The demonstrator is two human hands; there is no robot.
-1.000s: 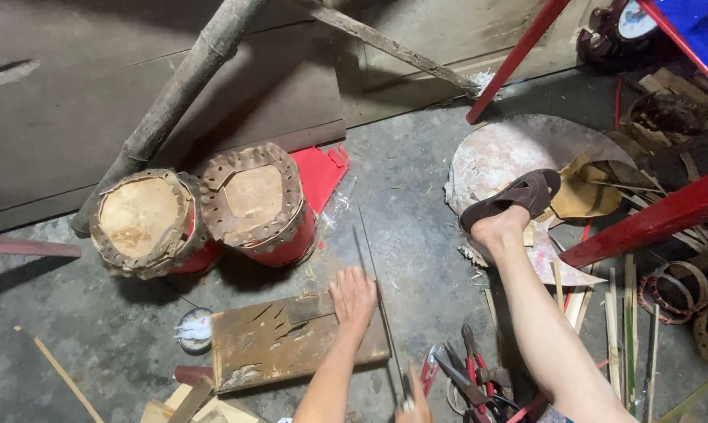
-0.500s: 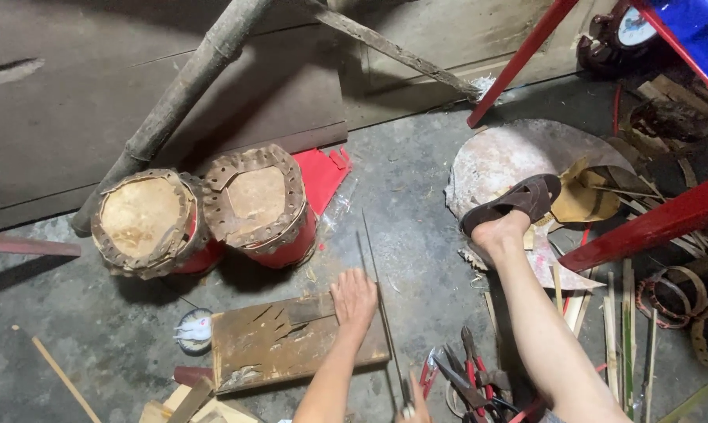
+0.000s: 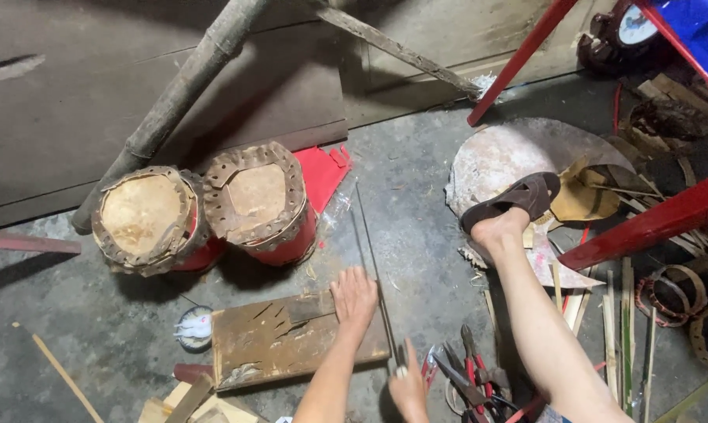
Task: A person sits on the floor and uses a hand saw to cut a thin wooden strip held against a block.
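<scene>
Two red drums (image 3: 205,215) stand side by side on the concrete floor (image 3: 417,227), their skin tops facing up and nothing inside showing. Below them lies one scarred wooden board (image 3: 279,341). The left hand (image 3: 355,298) rests flat on the board's right edge, fingers together. The right hand (image 3: 407,388) is clamped on the near end of one thin bamboo strip (image 3: 372,258), which runs up the floor just right of the board. Several red-handled pliers (image 3: 471,380) lie beside it.

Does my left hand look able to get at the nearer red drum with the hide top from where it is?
Probably yes. The left hand rests on the scarred wooden board, and only bare concrete floor lies between it and the red hide-topped drum.
</scene>
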